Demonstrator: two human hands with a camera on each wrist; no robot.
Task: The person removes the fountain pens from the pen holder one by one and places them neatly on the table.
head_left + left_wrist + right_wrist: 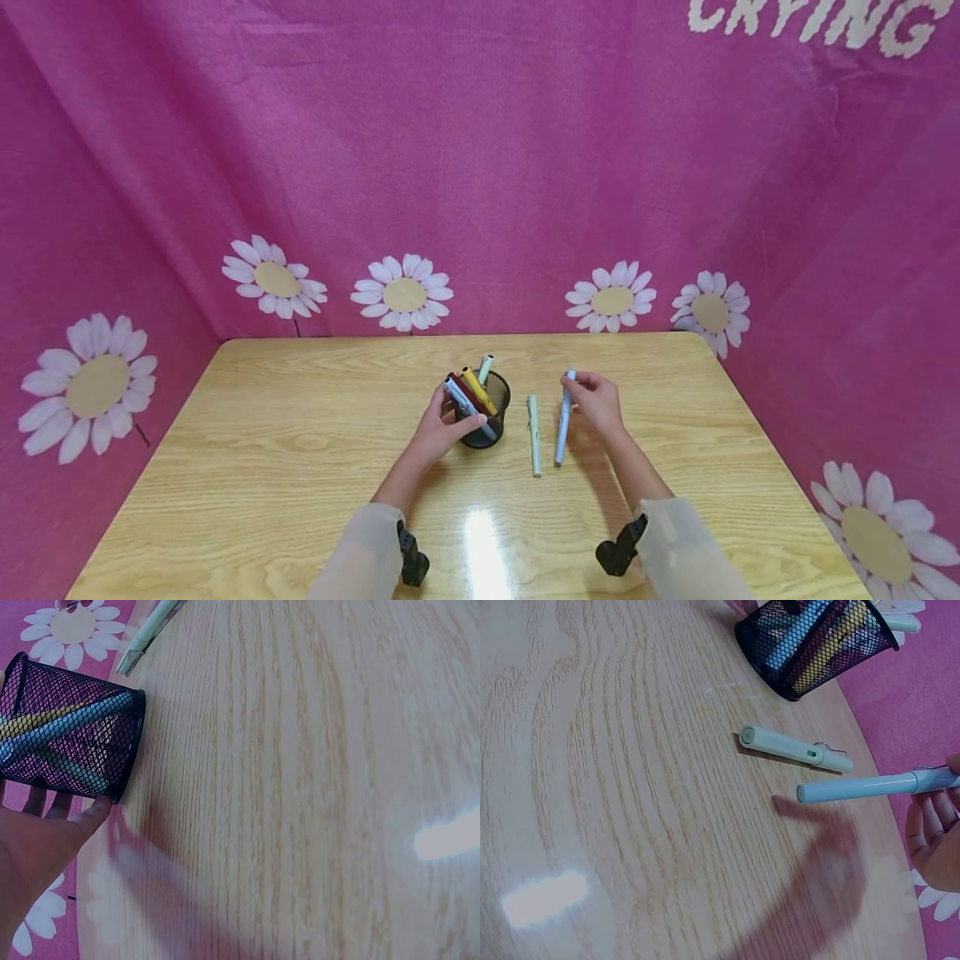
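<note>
My left hand (437, 433) grips a black wire-mesh pen holder (501, 408) from its left side, thumb in front and fingers round the side. In the holder stand a light blue pen (460, 395), a dark red pen (470, 390), a yellow pen (480, 392) and a pale green pen (486, 367). My right hand (602, 405) pinches another light blue pen (855, 789) near its capped end, and the other end points toward me, just above the table. Between it and the holder, a pale green pen (784, 746) lies flat on the wood.
The wooden table (300, 433) has a pink cloth (495, 167) with daisy prints behind it and at both sides. A bright light reflection (485, 550) shows near the front. A black wrist camera (622, 547) sits by each sleeve.
</note>
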